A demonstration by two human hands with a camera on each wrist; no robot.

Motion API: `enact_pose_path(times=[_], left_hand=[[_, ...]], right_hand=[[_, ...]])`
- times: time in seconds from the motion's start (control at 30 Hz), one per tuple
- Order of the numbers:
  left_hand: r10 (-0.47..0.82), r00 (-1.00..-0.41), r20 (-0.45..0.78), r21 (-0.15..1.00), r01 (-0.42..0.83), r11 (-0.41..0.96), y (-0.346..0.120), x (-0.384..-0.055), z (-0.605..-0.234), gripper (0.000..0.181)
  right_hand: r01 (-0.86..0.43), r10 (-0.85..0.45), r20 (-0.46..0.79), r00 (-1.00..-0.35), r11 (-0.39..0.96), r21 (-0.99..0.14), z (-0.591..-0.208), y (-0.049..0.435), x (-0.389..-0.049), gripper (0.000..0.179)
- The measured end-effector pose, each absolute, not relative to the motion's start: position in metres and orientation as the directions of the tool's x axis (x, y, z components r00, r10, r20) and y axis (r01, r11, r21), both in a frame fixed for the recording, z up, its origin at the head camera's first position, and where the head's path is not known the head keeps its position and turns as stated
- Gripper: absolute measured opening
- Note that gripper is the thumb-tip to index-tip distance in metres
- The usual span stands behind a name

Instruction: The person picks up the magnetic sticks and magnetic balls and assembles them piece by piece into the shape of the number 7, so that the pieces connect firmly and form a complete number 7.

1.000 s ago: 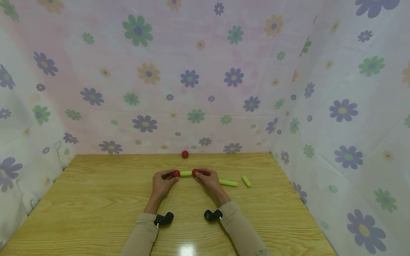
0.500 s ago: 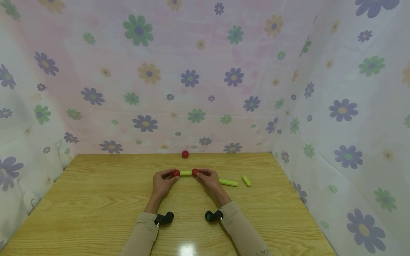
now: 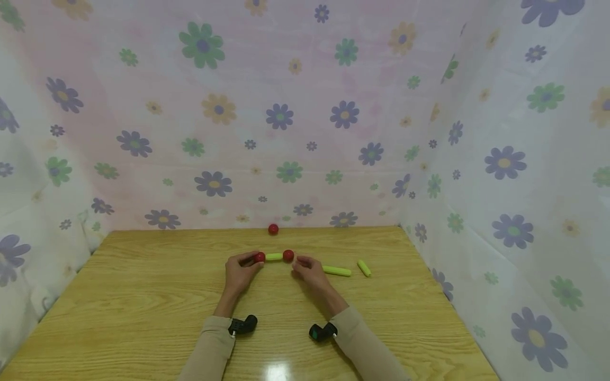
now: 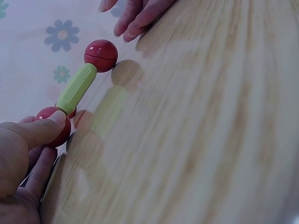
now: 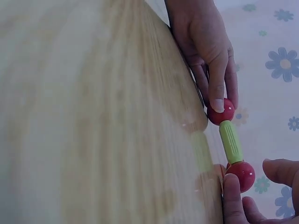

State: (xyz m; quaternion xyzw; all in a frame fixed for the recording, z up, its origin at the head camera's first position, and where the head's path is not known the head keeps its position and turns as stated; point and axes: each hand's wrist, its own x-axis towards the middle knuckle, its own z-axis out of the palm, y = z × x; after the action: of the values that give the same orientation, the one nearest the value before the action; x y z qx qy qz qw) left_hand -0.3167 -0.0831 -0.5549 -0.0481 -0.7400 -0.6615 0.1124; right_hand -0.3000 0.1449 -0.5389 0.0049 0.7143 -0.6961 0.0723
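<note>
A short green grooved rod [image 3: 274, 256] joins two red balls end to end on the wooden table. My left hand [image 3: 240, 272] pinches the left red ball [image 3: 259, 257] between thumb and fingers. The right red ball [image 3: 288, 255] sits at the rod's other end, a dark line across it in the left wrist view. Just to its right is my right hand [image 3: 312, 272], its thumb and fingers parted and holding nothing. In the right wrist view, a fingertip of the right hand [image 5: 233, 200] overlaps that ball's edge; I cannot tell whether it touches.
A third red ball [image 3: 273, 229] lies near the back edge of the table [image 3: 157, 296]. To the right of my right hand lie a longer green rod [image 3: 337, 271], partly hidden by it, and a short green rod [image 3: 364, 268]. Flowered cloth [image 3: 257, 69] hangs behind the table and at its sides.
My right hand has let go of the right red ball and drawn slightly to the right, fingers parting. The left hand keeps its pinch on the left ball.
</note>
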Motion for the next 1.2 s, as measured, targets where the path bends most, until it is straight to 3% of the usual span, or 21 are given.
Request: enact_pose_path(times=[0.13,0.33,0.7,1.0,1.2], left_hand=[[-0.086,-0.967,0.238,0.965,0.226,0.132,-0.084,-0.318,-0.555,0.036],[-0.082,-0.966,0.243,0.963,0.231,0.14,-0.085,-0.318,-0.554,0.035],[-0.077,-0.962,0.262,0.96,0.252,0.125,-0.084,-0.317,-0.555,0.034],[-0.081,-0.957,0.278,0.955,0.267,0.131,-0.084,-0.318,-0.558,0.035],[-0.08,-0.957,0.28,0.954,0.268,0.136,-0.084,-0.317,-0.557,0.035]], right_hand=[[0.096,-0.162,-0.11,-0.981,0.091,-0.991,-0.535,0.151,-0.293,0.048],[0.122,-0.268,-0.134,-0.954,0.058,-0.991,-0.527,0.165,-0.285,0.049],[-0.021,-0.266,-0.009,-0.964,0.11,-0.994,-0.509,0.197,-0.289,0.048],[-0.178,-0.222,0.119,-0.968,0.268,-0.947,-0.507,0.232,-0.296,0.039],[-0.276,-0.221,0.191,-0.956,0.472,-0.837,-0.506,0.246,-0.295,0.026]])
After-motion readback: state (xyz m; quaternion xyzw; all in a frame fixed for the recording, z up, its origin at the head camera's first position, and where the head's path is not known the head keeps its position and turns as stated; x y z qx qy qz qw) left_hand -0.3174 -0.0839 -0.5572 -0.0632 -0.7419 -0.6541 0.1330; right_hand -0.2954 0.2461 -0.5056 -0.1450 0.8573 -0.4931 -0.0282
